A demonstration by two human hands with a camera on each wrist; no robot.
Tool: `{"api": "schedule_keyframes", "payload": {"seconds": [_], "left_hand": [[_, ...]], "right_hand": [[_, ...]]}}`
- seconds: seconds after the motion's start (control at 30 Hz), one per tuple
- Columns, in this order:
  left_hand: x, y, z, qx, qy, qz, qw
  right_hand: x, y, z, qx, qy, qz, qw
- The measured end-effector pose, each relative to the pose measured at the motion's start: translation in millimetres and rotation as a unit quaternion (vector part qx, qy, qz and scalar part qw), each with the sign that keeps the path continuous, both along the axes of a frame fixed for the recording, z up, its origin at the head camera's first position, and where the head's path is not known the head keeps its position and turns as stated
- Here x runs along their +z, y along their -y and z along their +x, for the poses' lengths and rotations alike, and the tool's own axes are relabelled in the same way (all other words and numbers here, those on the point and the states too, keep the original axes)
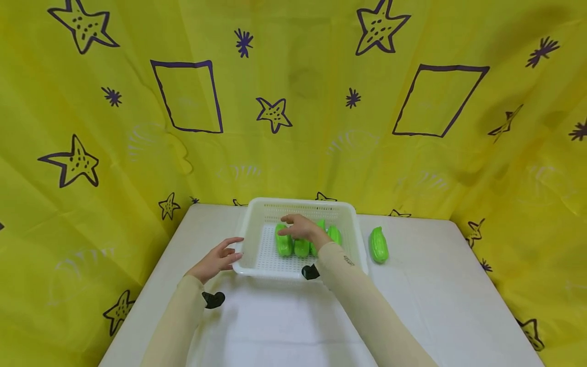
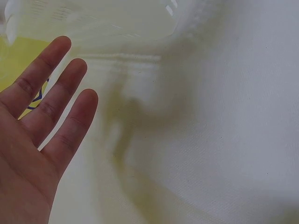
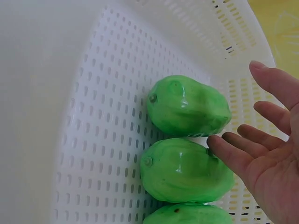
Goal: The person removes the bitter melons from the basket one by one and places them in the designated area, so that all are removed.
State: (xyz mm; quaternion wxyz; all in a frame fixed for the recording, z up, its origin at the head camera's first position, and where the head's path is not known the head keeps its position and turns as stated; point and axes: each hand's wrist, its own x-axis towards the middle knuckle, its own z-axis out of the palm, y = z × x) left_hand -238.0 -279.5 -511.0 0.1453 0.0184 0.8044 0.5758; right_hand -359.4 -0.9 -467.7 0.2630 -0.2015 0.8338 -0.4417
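Observation:
A white perforated plastic basket [image 1: 266, 262] holds a row of several glossy green, ribbed, gourd-like fruits [image 1: 284, 246]. My right hand [image 1: 299, 227] hovers inside the basket over the row, its fingers spread and nothing in its grasp. In the right wrist view, the fingertips lie beside two of the green fruits [image 3: 187, 170]; whether they touch cannot be told. Relaxed, parted fingers of my left hand [image 1: 216, 261] are at the basket's left rim. Its palm [image 2: 23, 172] shows bare in the left wrist view. Another green fruit [image 1: 378, 245] lies outside, right of the basket.
A white cloth-covered table [image 1: 426, 285] bears the basket near its back edge. Yellow curtains [image 1: 302, 153] with purple star drawings enclose the back and both sides. Dark straps or mounts [image 1: 213, 299] show at both wrists.

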Motion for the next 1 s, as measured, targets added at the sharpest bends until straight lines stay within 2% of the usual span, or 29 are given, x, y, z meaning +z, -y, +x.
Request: {"api": "schedule_keyframes", "payload": {"seconds": [0.47, 0.63, 0.8, 1.0], "left_hand": [[-11.2, 4.2, 8.8, -0.006, 0.009, 0.006, 0.9999], [-11.3, 3.1, 10.0, -0.005, 0.007, 0.005, 0.9999], [-9.9, 2.2, 7.7, -0.008, 0.004, 0.003, 1.0000], [-3.7, 1.5, 1.2, -0.008, -0.006, 0.000, 1.0000]], "right_hand": [[-11.5, 10, 11.6, 0.004, 0.004, 0.019, 0.9998], [-13.7, 11, 12.9, -0.001, 0.008, 0.013, 0.9999], [-10.8, 9, 9.6, -0.008, 0.005, 0.020, 0.9997], [-1.5, 6, -1.5, -0.014, -0.001, 0.011, 0.9998]]}}
